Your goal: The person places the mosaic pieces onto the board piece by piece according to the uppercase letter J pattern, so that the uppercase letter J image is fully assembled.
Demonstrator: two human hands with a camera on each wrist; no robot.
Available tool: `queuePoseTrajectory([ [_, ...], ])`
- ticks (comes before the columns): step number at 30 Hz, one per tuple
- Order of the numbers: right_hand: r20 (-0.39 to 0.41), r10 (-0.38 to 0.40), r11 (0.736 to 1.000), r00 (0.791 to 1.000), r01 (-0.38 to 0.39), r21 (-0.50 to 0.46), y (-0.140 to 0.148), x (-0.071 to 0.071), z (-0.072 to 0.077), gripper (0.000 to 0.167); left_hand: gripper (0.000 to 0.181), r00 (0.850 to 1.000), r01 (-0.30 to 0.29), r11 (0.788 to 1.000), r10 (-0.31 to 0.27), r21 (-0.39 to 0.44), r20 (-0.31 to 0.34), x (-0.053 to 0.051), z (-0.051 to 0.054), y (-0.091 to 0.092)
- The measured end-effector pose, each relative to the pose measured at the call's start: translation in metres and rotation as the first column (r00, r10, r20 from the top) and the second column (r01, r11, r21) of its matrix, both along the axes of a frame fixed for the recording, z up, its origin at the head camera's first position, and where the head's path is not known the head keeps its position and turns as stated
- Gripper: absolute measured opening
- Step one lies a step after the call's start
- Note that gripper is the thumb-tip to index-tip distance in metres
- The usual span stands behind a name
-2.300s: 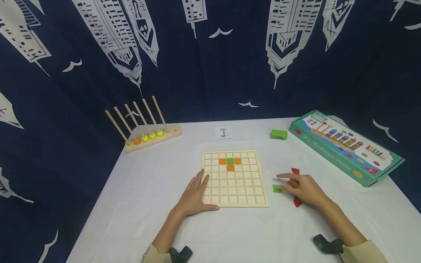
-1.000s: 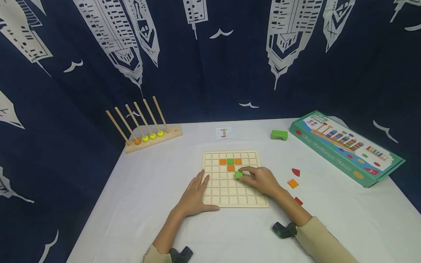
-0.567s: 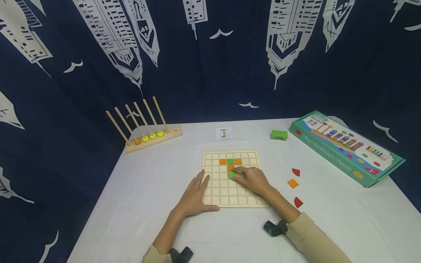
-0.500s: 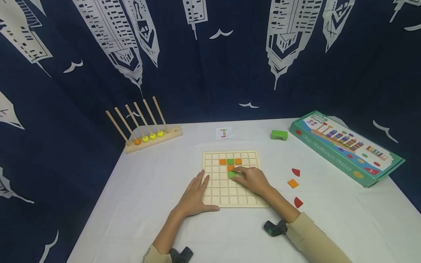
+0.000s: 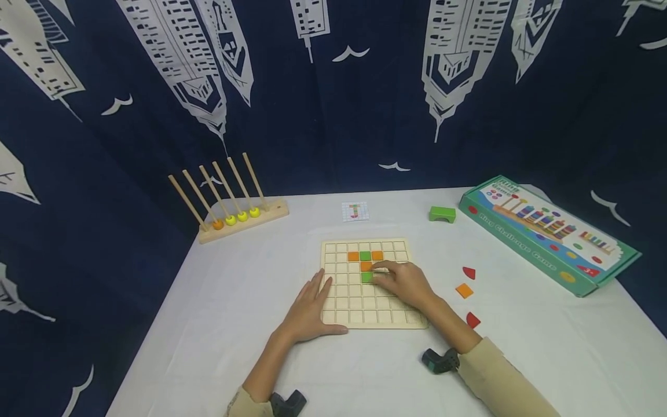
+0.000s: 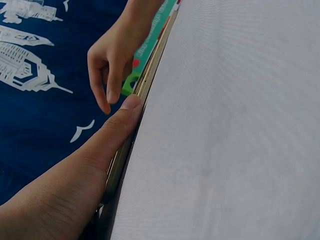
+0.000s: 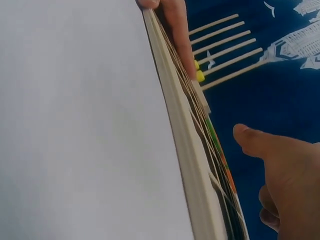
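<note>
A square wooden grid board (image 5: 344,301) lies flat on the table. My left hand (image 5: 307,313) rests along its left edge, fingers spread, with the thumb at the near edge; the left wrist view shows this thumb (image 6: 117,127) against the board's side. Over the board's right half is my right hand (image 5: 409,282), its thumb and finger apart and holding nothing. Just left of its thumb a green square (image 5: 367,277) sits in a cell. Directly above that is an orange square (image 5: 366,266), under a row of an orange, a green (image 5: 365,255) and an orange square.
Right of the board lie an orange square (image 5: 464,291) and two red pieces (image 5: 469,273). A patterned card (image 5: 355,211) and a green arch block (image 5: 442,214) are behind. A peg stand (image 5: 245,223) is back left, a green game box (image 5: 552,237) back right.
My right hand has brought the green square from the table's right side onto the board, slid it left below the orange one, and let it go, moving slightly right. My left hand stays.
</note>
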State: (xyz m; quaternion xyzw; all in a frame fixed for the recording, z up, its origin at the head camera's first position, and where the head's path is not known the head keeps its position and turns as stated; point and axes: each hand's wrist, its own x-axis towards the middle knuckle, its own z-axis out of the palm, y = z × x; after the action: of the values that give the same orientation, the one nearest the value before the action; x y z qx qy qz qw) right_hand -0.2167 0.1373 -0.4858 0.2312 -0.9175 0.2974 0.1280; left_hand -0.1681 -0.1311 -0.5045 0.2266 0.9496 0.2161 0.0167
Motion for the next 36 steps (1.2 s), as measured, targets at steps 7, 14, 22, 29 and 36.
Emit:
queuePoseTrajectory([
  [7,-0.035,-0.054,0.999,0.998,0.054,-0.003,0.051,0.014,0.005,0.033,0.12,1.0,-0.001,1.0,0.001,-0.002,-0.004,0.0,0.001,0.001],
  [14,-0.125,-0.142,0.989,0.982,0.146,0.029,0.116,0.033,0.002,0.035,0.119,1.0,0.012,1.0,-0.012,0.005,-0.018,0.001,0.002,0.0],
  [22,-0.059,-0.199,0.975,0.978,0.203,0.086,0.154,0.051,-0.005,0.041,0.119,1.0,0.017,1.0,-0.017,0.009,-0.024,0.001,0.001,0.0],
  [29,-0.026,-0.235,0.965,0.972,0.237,0.111,0.16,0.056,-0.012,0.044,0.119,1.0,0.006,1.0,-0.006,0.017,0.004,0.002,0.001,-0.001],
  [36,-0.04,-0.248,0.965,0.968,0.25,0.082,0.163,0.056,-0.014,0.035,0.121,1.0,0.008,1.0,-0.008,0.011,-0.008,0.0,-0.002,-0.001],
])
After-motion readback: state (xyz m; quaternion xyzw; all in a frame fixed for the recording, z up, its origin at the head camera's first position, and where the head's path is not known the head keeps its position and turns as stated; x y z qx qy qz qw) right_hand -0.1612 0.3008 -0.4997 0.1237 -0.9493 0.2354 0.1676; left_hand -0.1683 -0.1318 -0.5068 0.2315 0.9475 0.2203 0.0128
